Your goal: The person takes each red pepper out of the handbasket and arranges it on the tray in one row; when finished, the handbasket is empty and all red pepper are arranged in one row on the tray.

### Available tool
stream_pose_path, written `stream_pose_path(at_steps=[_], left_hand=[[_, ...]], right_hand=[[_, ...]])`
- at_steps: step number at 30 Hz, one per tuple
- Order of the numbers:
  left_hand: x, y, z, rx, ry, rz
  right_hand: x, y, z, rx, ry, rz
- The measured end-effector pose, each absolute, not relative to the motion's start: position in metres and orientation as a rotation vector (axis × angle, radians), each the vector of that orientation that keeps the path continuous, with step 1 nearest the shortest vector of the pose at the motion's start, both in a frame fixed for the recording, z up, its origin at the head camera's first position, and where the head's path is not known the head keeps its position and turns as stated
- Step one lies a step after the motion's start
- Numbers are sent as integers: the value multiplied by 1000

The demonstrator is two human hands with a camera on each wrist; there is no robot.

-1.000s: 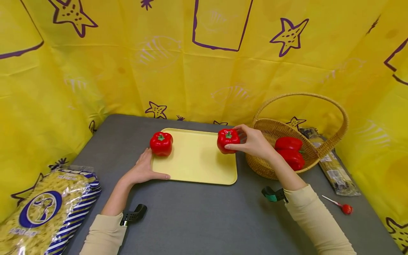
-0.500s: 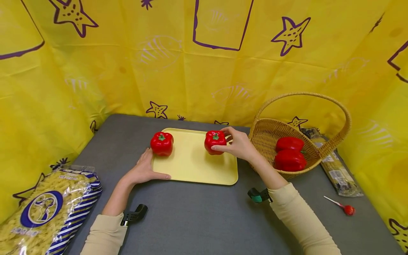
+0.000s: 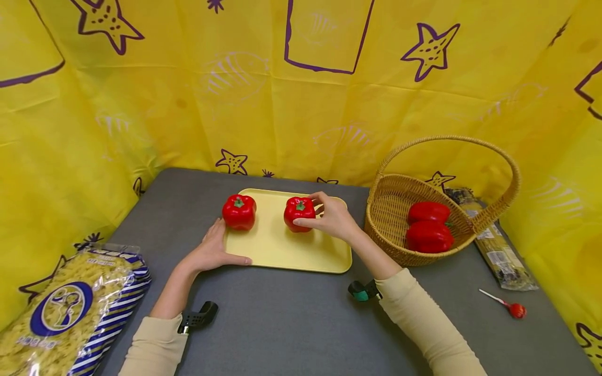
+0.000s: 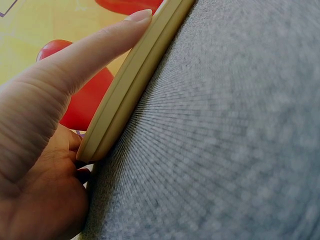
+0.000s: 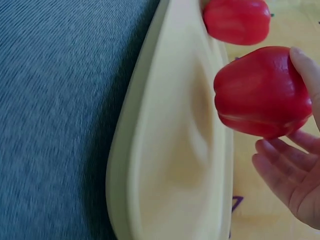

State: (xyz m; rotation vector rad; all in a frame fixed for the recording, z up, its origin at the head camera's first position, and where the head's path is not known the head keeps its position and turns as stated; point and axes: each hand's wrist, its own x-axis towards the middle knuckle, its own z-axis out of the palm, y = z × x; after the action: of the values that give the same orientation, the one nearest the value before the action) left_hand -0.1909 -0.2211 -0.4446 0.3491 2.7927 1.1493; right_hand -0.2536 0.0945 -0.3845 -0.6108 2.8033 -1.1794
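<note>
The right hand [image 3: 333, 218] pinches a red bell pepper [image 3: 299, 213] between thumb and fingers over the pale yellow tray [image 3: 282, 254]. In the right wrist view this pepper [image 5: 262, 92] hangs above the tray [image 5: 165, 165], with a gap beneath it. A second red pepper [image 3: 239, 212] stands at the tray's left end. The left hand [image 3: 211, 249] lies at the tray's left corner, fingers along the left side and thumb straight on the front rim. The left wrist view shows the thumb of that hand [image 4: 55, 100] against the rim [image 4: 125, 85].
A wicker basket [image 3: 392, 245] with a tall handle holds two red peppers [image 3: 429, 236] right of the tray. Behind and beside it lies a clear packet [image 3: 500, 258], with a lollipop [image 3: 516, 310] nearer. A large pasta bag [image 3: 80, 313] lies at the left. Yellow cloth hangs behind.
The right hand has carried its pepper leftward from the tray's right end to about the middle. The left hand and the pepper beside it have stayed in place.
</note>
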Motion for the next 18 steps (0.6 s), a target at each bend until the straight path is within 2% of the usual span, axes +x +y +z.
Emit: stream_pose_path(at_steps=[18], left_hand=[[-192, -222, -444, 355, 2764, 1162]], right_hand=[[-255, 51, -397, -489, 2724, -1305]])
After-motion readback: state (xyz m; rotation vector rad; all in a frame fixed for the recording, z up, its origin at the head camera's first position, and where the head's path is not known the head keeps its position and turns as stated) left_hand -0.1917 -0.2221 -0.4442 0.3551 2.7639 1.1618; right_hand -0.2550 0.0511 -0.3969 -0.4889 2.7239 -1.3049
